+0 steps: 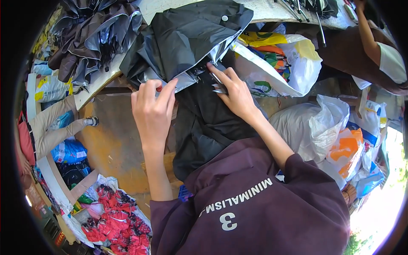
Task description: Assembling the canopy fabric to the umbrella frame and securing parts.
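A black umbrella (191,32) with a silver lining lies partly gathered at the table's near edge, its canopy rim and rib ends toward me. My right hand (236,93) is at that rim with the index finger reaching to the rib ends. Small metal snips (219,88) are tucked in its palm, their pointed tips showing below the fingers. My left hand (154,102) is raised just in front of the silver lining, thumb and forefinger pinched together. Whatever it pinches, perhaps thread, is too fine to make out.
More dark umbrellas (97,34) are heaped at the table's left. A plastic bag (297,63) of colourful folded cloth hangs or stands right of my umbrella. Metal umbrella shafts (293,10) lie at the far right near another person's arm (369,32). A sack of red cloth (117,221) stands lower left.
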